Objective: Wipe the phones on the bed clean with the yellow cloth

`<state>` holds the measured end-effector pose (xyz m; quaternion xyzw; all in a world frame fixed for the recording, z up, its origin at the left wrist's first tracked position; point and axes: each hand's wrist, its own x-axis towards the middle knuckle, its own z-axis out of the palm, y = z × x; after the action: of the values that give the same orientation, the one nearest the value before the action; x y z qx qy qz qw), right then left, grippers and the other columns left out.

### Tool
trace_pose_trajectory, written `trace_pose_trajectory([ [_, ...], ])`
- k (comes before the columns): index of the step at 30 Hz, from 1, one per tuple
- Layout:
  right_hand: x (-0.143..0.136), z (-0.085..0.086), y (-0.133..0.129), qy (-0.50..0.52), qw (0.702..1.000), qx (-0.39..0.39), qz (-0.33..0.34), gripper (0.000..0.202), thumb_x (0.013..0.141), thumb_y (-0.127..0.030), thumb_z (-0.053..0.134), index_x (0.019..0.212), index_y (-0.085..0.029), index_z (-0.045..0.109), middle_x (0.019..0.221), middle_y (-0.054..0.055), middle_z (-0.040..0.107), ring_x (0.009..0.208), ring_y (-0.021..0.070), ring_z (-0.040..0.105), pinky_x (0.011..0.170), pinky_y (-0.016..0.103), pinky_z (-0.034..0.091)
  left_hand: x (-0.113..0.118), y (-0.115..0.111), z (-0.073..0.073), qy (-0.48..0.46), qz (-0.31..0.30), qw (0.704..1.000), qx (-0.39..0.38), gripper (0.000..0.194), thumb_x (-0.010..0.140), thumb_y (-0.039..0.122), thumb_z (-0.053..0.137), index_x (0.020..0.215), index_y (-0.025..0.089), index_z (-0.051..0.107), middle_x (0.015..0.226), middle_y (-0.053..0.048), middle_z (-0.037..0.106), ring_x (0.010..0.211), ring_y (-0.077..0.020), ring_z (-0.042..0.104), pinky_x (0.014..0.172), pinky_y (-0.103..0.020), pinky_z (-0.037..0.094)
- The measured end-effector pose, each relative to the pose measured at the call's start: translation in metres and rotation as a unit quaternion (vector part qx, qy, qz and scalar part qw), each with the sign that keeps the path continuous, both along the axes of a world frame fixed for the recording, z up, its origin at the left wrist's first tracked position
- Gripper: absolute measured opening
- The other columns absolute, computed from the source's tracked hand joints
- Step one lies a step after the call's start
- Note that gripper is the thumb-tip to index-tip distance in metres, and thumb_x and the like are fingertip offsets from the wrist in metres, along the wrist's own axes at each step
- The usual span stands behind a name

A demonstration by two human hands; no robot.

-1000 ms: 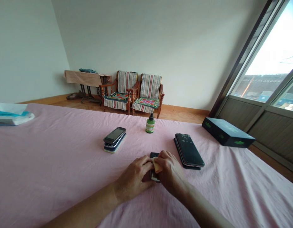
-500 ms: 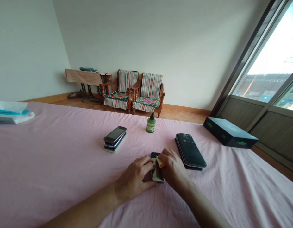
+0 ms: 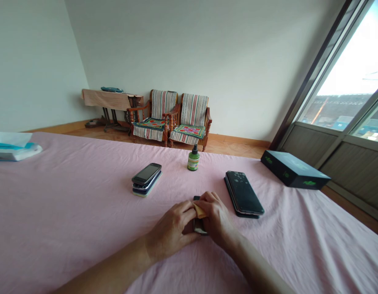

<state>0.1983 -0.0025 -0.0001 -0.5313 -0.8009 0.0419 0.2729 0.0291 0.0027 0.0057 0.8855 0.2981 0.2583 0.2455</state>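
A small dark phone (image 3: 200, 227) lies on the pink cloth between my hands, its middle largely covered. My left hand (image 3: 173, 228) grips the phone along its left side, thumb at the lower edge and fingers higher up. Pinched in my right hand (image 3: 216, 220) is a yellow cloth (image 3: 200, 211), pressed against the phone's screen. The cloth touches the fingertips of my left hand. Left of my hands sits a stack of phones (image 3: 147, 179), and to the right lies another stack of larger phones (image 3: 244, 194) with a dark, marked top face.
A green spray bottle (image 3: 193, 160) stands beyond my hands. At the right edge rests a black box (image 3: 294, 169); a white and blue packet (image 3: 16, 147) lies far left. The pink cloth (image 3: 85, 196) has folds at right. Two chairs (image 3: 189, 118) stand behind.
My right hand has slid the yellow cloth leftward across the phone's screen, toward my left fingers. My left hand keeps its hold on the phone. The view has shifted slightly.
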Motion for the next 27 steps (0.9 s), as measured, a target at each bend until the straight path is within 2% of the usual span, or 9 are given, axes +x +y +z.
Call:
trace_pose_trajectory([
  [4, -0.002, -0.001, 0.000, 0.002, 1.000, 0.003, -0.003, 0.018, 0.082, -0.005, 0.057, 0.076, -0.019, 0.065, 0.084, 0.004, 0.056, 0.082, 0.0172, 0.049, 0.069, 0.025, 0.038, 0.001, 0.000, 0.001, -0.001, 0.000, 1.000, 0.001, 0.038, 0.075, 0.015, 0.073, 0.109, 0.024, 0.060, 0.113, -0.002, 0.059, 0.108, -0.0232, 0.054, 0.097, -0.036, 0.044],
  [10, 0.009, -0.003, 0.000, -0.012, 0.997, -0.011, -0.071, 0.020, 0.079, -0.004, 0.055, 0.065, -0.017, 0.060, 0.076, 0.003, 0.056, 0.075, 0.0156, 0.052, 0.067, 0.026, 0.036, 0.002, 0.000, -0.001, 0.019, 0.010, 1.000, 0.010, 0.036, 0.074, 0.017, 0.076, 0.105, 0.022, 0.061, 0.109, -0.004, 0.059, 0.102, -0.0236, 0.055, 0.092, -0.035, 0.046],
  [15, 0.008, -0.008, 0.006, -0.019, 0.998, 0.010, -0.062, 0.015, 0.082, -0.008, 0.056, 0.074, -0.018, 0.064, 0.083, 0.005, 0.057, 0.081, 0.0174, 0.051, 0.070, 0.027, 0.036, 0.003, 0.001, -0.003, 0.010, 0.013, 1.000, 0.015, 0.031, 0.074, 0.017, 0.075, 0.100, 0.022, 0.061, 0.108, -0.003, 0.058, 0.102, -0.0228, 0.056, 0.090, -0.034, 0.047],
  [19, 0.008, -0.006, 0.011, -0.018, 0.999, 0.015, -0.043, 0.018, 0.080, -0.004, 0.056, 0.076, -0.018, 0.065, 0.085, 0.004, 0.057, 0.083, 0.0176, 0.050, 0.073, 0.027, 0.036, 0.003, 0.000, -0.004, 0.006, 0.018, 1.000, 0.021, 0.030, 0.072, 0.016, 0.076, 0.097, 0.022, 0.061, 0.107, -0.002, 0.059, 0.102, -0.0226, 0.056, 0.091, -0.034, 0.047],
  [23, 0.010, -0.003, 0.004, -0.008, 1.000, 0.008, -0.014, 0.017, 0.080, -0.005, 0.058, 0.074, -0.019, 0.066, 0.082, 0.003, 0.056, 0.081, 0.0165, 0.050, 0.075, 0.027, 0.036, 0.003, 0.000, -0.004, 0.009, 0.016, 1.000, 0.017, 0.033, 0.073, 0.016, 0.076, 0.101, 0.023, 0.061, 0.108, -0.002, 0.058, 0.102, -0.0223, 0.055, 0.091, -0.034, 0.046],
  [27, 0.008, 0.000, 0.001, -0.002, 1.000, -0.002, -0.024, 0.018, 0.081, -0.005, 0.056, 0.073, -0.018, 0.065, 0.082, 0.003, 0.056, 0.081, 0.0163, 0.050, 0.073, 0.026, 0.036, 0.003, 0.000, -0.004, 0.010, 0.012, 1.000, 0.013, 0.038, 0.073, 0.017, 0.077, 0.107, 0.023, 0.059, 0.109, -0.003, 0.058, 0.103, -0.0226, 0.055, 0.092, -0.034, 0.046],
])
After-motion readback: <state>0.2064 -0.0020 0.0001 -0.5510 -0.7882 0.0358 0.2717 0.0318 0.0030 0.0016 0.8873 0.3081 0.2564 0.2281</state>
